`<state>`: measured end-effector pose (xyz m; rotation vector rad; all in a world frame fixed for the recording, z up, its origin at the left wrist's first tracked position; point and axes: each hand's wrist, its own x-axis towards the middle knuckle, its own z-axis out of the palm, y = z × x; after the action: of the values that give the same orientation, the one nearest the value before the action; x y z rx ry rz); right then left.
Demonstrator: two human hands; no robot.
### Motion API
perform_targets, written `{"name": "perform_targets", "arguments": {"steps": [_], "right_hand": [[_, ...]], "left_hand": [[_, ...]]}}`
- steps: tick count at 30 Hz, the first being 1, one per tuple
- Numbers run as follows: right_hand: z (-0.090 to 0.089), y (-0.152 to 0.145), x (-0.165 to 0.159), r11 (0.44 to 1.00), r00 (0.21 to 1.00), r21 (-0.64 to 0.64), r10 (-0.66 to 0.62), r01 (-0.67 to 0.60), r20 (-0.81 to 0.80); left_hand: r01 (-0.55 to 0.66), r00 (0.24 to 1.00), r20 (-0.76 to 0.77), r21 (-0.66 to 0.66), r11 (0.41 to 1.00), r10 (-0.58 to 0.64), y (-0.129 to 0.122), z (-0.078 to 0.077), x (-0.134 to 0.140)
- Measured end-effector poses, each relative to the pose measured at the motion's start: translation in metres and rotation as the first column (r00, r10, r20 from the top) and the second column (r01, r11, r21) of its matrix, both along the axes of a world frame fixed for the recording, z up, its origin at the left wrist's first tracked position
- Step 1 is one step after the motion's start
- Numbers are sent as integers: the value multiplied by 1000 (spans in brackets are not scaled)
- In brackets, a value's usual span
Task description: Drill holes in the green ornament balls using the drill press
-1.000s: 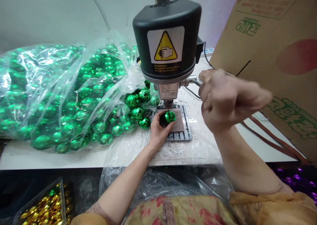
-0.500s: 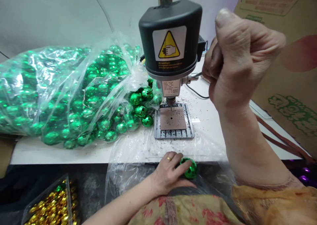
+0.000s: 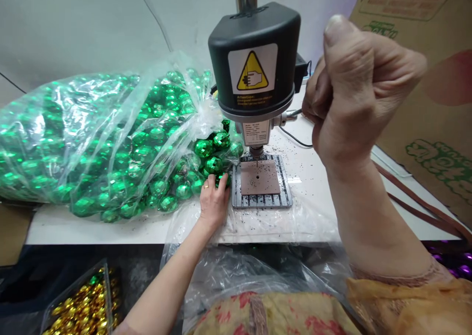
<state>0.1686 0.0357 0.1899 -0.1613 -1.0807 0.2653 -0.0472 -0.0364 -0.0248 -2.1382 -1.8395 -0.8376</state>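
My left hand (image 3: 215,199) reaches to the loose shiny green faceted balls (image 3: 213,165) at the mouth of the bag. Its fingers curl over one of them, which is mostly hidden beneath the fingertips. My right hand (image 3: 354,89) is raised in a fist round the feed lever (image 3: 294,114) of a small bench drill press (image 3: 254,59); the grip end is hidden in the fist. Under the thin drill bit, a brown pad (image 3: 260,185) with a dark hole lies on the slotted metal base (image 3: 285,197).
A clear plastic bag (image 3: 106,143) full of green balls lies on the left of the white table (image 3: 155,229). Dark shavings are scattered round the base. A cardboard box (image 3: 435,143) stands at right. Below left is a container of gold balls (image 3: 83,308). Clear plastic sheeting (image 3: 236,263) hangs over the front edge.
My left hand has moved from the table's front edge up and left to the loose balls. The green ball it held there is out of sight. My right hand stays on the lever.
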Motion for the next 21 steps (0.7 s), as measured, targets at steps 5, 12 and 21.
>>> {"name": "perform_targets", "arguments": {"steps": [5,12,21], "right_hand": [[-1,-1,1,1000,999,-23,-19,20,45],[-4,-6,5,986,986,-127,-91,109,141],[-6,-7,6,986,984,-136,-74,97,161]], "left_hand": [[57,877,478,16,998,-58,-4,25,9],[359,421,905,-108,927,-58,6,31,36],[373,701,679,-87,924,-219,26,27,53]]}}
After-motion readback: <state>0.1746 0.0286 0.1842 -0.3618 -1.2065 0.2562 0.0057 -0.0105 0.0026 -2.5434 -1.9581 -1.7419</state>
